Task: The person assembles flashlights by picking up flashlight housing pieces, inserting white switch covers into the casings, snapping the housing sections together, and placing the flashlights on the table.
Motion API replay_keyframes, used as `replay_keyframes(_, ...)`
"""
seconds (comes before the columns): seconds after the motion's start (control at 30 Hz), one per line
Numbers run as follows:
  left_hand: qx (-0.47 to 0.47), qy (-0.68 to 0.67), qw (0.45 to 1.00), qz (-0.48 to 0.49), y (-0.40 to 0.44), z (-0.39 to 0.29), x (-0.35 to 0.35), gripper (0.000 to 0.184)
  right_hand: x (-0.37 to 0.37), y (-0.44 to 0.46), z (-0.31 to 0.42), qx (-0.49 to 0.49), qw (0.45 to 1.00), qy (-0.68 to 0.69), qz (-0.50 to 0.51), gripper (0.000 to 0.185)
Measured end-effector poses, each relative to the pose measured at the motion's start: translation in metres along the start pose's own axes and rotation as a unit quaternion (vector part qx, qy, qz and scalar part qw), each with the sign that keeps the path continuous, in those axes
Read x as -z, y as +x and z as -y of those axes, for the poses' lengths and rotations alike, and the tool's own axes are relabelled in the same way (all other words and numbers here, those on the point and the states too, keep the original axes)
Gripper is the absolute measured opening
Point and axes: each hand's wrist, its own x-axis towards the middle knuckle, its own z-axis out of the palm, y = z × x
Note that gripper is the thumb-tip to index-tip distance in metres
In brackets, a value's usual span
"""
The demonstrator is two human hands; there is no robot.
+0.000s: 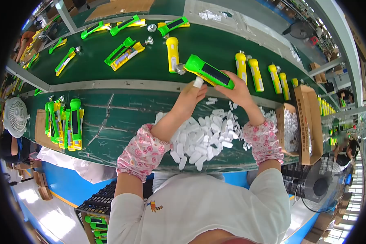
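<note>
At upper centre, the torch (210,72) gripped in the right hand (236,90) is best steadied while the white piece (198,82) pinched by the left hand (188,99) is aligned.

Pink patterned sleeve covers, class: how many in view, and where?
2: left cover, up the arm from the left hand; right cover, up the arm from the right hand. Background ones could be hidden.
</note>
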Motion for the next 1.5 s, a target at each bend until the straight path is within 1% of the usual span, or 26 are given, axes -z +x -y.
replay_keyframes(0.03,-0.018,-0.032,0.999,-0.012,-0.008,0.006,-0.006,0.057,-0.01,-0.016,0.015,-0.042,0.999,0.033,0.0,0.056)
replay_keyframes(0.07,-0.047,-0.078,0.995,0.029,-0.012,0.013,-0.007,0.055,-0.021,-0.032,0.03,-0.083,0.994,0.066,-0.004,0.058)
replay_keyframes(0.1,-0.064,-0.098,0.993,0.008,-0.015,0.018,-0.01,0.053,-0.03,-0.044,0.042,-0.051,0.997,0.056,-0.015,0.06)
replay_keyframes(0.13,-0.075,-0.099,0.992,0.019,-0.02,0.021,-0.01,0.053,-0.038,-0.055,0.056,-0.009,0.998,0.036,-0.05,0.062)
replay_keyframes(0.17,-0.092,-0.099,0.99,0.033,-0.024,0.02,-0.008,0.054,-0.036,-0.064,0.053,-0.031,0.99,0.129,-0.039,0.061)
replay_keyframes(0.23,-0.095,-0.112,0.989,0.028,-0.027,0.014,-0.004,0.055,-0.025,-0.076,0.038,-0.061,0.95,0.306,-0.013,0.058)
replay_keyframes(0.27,-0.097,-0.121,0.988,0.023,-0.03,0.013,-0.002,0.056,-0.015,-0.079,0.025,-0.031,0.99,0.132,-0.033,0.041)
replay_keyframes(0.3,-0.087,-0.141,0.986,0.033,-0.032,0.012,0.001,0.057,-0.015,-0.089,0.012,-0.04,0.997,0.057,0.018,0.036)
replay_keyframes(0.37,-0.07,-0.175,0.981,0.053,-0.031,0.006,0.009,0.059,-0.019,-0.101,-0.01,-0.051,0.987,-0.091,0.118,0.026)
replay_keyframes(0.4,-0.062,-0.212,0.971,0.088,-0.031,0.006,0.014,0.06,-0.026,-0.105,0.004,-0.059,0.986,-0.12,0.099,0.02)
replay_keyframes(0.5,-0.031,-0.209,0.973,0.096,-0.034,0.001,0.02,0.059,-0.042,-0.113,0.001,-0.096,0.982,-0.142,0.073,0.023)
replay_keyframes(0.53,-0.032,-0.219,0.968,0.118,-0.033,0.004,0.025,0.056,-0.043,-0.114,-0.002,-0.113,0.982,-0.133,0.072,0.023)
replay_keyframes(0.63,-0.025,-0.235,0.967,0.099,-0.036,0.007,0.028,0.055,-0.047,-0.115,-0.004,-0.125,0.976,-0.165,0.071,0.024)
replay_keyframes(0.73,-0.032,-0.229,0.97,0.077,-0.034,0.015,0.032,0.053,-0.052,-0.112,-0.001,-0.178,0.976,-0.111,0.053,0.021)
replay_keyframes(0.83,0.013,-0.24,0.968,0.068,-0.035,0.018,0.038,0.052,-0.057,-0.114,0.003,-0.164,0.977,-0.137,0.028,0.02)
replay_keyframes(0.93,-0.045,-0.19,0.981,0.011,-0.039,0.012,0.025,0.049,-0.043,-0.109,0.01,-0.188,0.979,-0.049,0.058,0.019)
replay_keyframes(0.97,-0.083,-0.127,0.988,0.006,-0.043,0.009,0.02,0.048,-0.035,-0.105,0.014,-0.183,0.981,-0.027,0.058,0.018)
replay_keyframes(1.0,-0.088,-0.119,0.989,0.013,-0.043,0.012,0.018,0.053,-0.022,-0.1,0.018,-0.177,0.982,-0.005,0.059,0.018)
replay_keyframes(1.03,-0.092,-0.112,0.989,0.019,-0.042,0.015,0.019,0.059,-0.007,-0.093,0.024,-0.186,0.977,0.062,0.083,0.014)
replay_keyframes(1.07,-0.061,-0.174,0.978,0.094,-0.038,0.013,0.021,0.062,0.002,-0.085,0.035,-0.187,0.969,0.138,0.078,0.014)
replay_keyframes(1.1,-0.066,-0.183,0.976,0.093,-0.043,0.009,0.015,0.061,0.009,-0.077,0.047,-0.191,0.956,0.213,0.071,0.014)
replay_keyframes(1.2,-0.05,-0.178,0.975,0.127,-0.052,0.011,0.007,0.057,-0.002,-0.043,0.098,-0.109,0.95,0.291,0.028,0.014)
replay_keyframes(1.23,-0.052,-0.178,0.971,0.152,-0.052,0.013,0.008,0.057,-0.014,-0.033,0.109,-0.052,0.954,0.294,0.009,0.014)
replay_keyframes(1.37,-0.108,-0.16,0.96,0.205,-0.052,0.013,0.008,0.068,-0.042,-0.018,0.126,-0.023,0.993,0.112,-0.038,0.014)
replay_keyframes(1.4,-0.097,-0.191,0.959,0.186,-0.055,0.007,0.004,0.073,-0.044,-0.017,0.129,-0.016,0.997,0.062,-0.046,0.014)
replay_keyframes(1.5,-0.096,-0.167,0.97,0.15,-0.059,0.003,0.004,0.069,-0.046,-0.016,0.125,0.034,0.997,0.033,-0.059,0.015)
